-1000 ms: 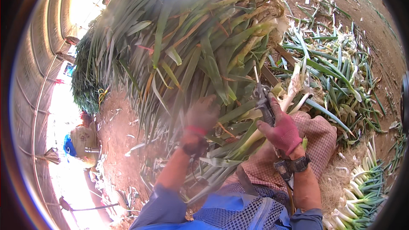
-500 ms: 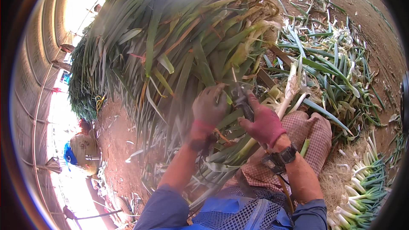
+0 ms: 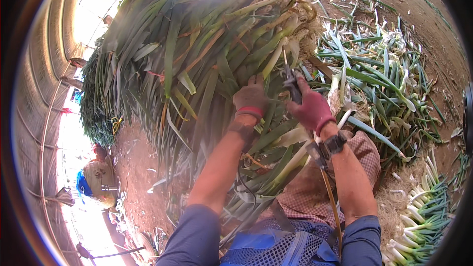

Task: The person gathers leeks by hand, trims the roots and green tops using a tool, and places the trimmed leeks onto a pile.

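Note:
My right hand, in a dark pink glove, is closed around a black air blow gun with a thin metal nozzle pointing up and away. A brown hose runs from near my right wrist down to my lap. My left hand, in a greyish glove with a pink cuff, reaches onto the leaves of a big heap of long green onions. Its fingers stretch forward, close to the lower end of a pale green stalk; the thumb is hidden. Across my right knee lie loose onion stalks.
Stripped leaves and peelings form a pile at the right. Cleaned white-stemmed onions lie in a row at lower right. Another person sits at the far left, near a curved wall. Further onions are stacked behind the heap.
Both hands have moved forward, away from my body. My left hand has gone up onto the heap's leaves and its fingers have straightened. The blow gun has risen with my right hand.

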Tool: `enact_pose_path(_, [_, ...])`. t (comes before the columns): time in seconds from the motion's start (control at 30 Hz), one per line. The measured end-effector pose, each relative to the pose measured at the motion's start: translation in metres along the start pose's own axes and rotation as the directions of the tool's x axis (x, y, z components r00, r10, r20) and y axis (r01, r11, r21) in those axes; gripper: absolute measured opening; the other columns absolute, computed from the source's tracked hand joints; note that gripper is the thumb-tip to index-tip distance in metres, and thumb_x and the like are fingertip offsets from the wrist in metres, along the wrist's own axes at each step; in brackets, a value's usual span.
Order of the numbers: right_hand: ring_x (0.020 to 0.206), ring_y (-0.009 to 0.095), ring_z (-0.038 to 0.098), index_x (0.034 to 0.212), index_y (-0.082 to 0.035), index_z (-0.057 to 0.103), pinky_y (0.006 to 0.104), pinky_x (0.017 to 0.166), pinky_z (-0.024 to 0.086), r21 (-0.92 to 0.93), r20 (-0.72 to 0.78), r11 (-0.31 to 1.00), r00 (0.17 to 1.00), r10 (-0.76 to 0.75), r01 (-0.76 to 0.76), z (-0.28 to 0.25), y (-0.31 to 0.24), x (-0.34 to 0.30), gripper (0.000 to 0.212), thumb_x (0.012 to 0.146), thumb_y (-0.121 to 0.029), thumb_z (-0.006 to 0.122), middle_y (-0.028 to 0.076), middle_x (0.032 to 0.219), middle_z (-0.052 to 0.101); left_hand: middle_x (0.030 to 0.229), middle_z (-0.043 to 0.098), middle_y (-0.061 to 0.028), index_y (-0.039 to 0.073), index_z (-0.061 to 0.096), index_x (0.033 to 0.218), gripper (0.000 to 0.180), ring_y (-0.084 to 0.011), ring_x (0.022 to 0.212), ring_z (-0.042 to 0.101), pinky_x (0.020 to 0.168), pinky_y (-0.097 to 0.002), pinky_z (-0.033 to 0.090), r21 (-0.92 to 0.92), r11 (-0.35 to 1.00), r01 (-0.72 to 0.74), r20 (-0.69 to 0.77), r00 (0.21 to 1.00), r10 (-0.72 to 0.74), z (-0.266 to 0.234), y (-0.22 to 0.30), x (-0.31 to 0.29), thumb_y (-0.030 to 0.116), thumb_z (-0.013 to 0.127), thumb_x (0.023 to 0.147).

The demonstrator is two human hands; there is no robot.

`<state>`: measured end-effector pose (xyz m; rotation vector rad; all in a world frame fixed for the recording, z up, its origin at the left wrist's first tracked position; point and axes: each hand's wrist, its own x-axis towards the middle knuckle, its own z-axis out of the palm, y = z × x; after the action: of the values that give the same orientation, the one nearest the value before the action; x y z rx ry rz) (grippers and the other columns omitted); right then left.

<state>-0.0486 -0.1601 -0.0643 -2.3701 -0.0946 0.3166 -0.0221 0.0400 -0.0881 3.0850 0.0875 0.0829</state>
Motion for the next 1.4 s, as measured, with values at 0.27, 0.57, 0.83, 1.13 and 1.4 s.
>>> enact_pose_path(0.27, [0.100, 0.045, 0.070, 0.160, -0.007, 0.035, 0.0463, 0.091, 0.055, 0.192, 0.048, 0.975, 0.992, -0.121, 0.109, 0.019, 0.032, -0.082, 0.087, 0.087, -0.034, 0.074, 0.028, 0.110, 0.071, 0.104, 0.077, -0.0167, 0.013, 0.067, 0.118, 0.033, -0.0360, 0.093, 0.076, 0.076, -0.0477, 0.060, 0.133, 0.991, -0.013, 0.182, 0.983, -0.011, 0.031, 0.010, 0.009, 0.029, 0.068, 0.089])
enact_pose_path(0.57, [0.098, 0.043, 0.072, 0.160, -0.006, 0.036, 0.0460, 0.087, 0.057, 0.276, 0.011, 0.961, 1.000, -0.008, 0.005, 0.011, 0.067, -0.121, 0.092, 0.083, -0.036, 0.077, 0.025, 0.112, 0.072, 0.092, 0.075, -0.0108, 0.019, 0.077, 0.102, 0.032, -0.0320, 0.086, 0.076, 0.072, -0.0448, 0.060, 0.011, 0.972, -0.235, 0.411, 0.887, 0.210, 0.104, 0.063, -0.127, 0.044, 0.065, 0.086])
enact_pose_path(0.83, [0.095, 0.034, 0.074, 0.157, -0.002, 0.040, 0.0415, 0.083, 0.058, 0.276, -0.188, 0.958, 0.982, -0.020, 0.072, -0.002, 0.068, -0.104, 0.088, 0.082, -0.029, 0.079, 0.022, 0.111, 0.073, 0.110, 0.073, -0.0115, 0.016, 0.071, 0.118, 0.033, -0.0307, 0.092, 0.073, 0.076, -0.0420, 0.060, -0.286, 0.890, -0.355, -0.099, 0.935, 0.341, 0.012, 0.078, -0.059, 0.024, 0.070, 0.086])
enact_pose_path(1.13, [0.085, 0.021, 0.072, 0.159, -0.003, 0.037, 0.0340, 0.079, 0.057, 0.334, -0.086, 0.919, 0.978, -0.192, 0.210, 0.025, 0.051, -0.119, 0.090, 0.082, -0.020, 0.080, 0.012, 0.101, 0.074, 0.143, 0.057, -0.0183, 0.009, 0.061, 0.140, 0.074, -0.0404, 0.131, 0.055, 0.105, -0.0489, 0.047, 0.210, 0.955, 0.208, -0.512, 0.856, -0.074, -0.084, -0.145, -0.050, 0.057, 0.073, 0.085])
enact_pose_path(1.4, [0.103, 0.037, 0.072, 0.160, -0.006, 0.037, 0.0408, 0.090, 0.056, 0.329, 0.045, 0.921, 0.971, -0.235, 0.207, 0.032, 0.031, -0.130, 0.092, 0.082, -0.032, 0.079, 0.020, 0.112, 0.072, 0.136, 0.061, -0.0264, 0.013, 0.051, 0.149, 0.081, -0.0445, 0.117, 0.064, 0.095, -0.0538, 0.054, -0.011, 0.948, 0.317, -0.293, 0.906, -0.307, -0.077, -0.218, -0.051, 0.059, 0.071, 0.086])
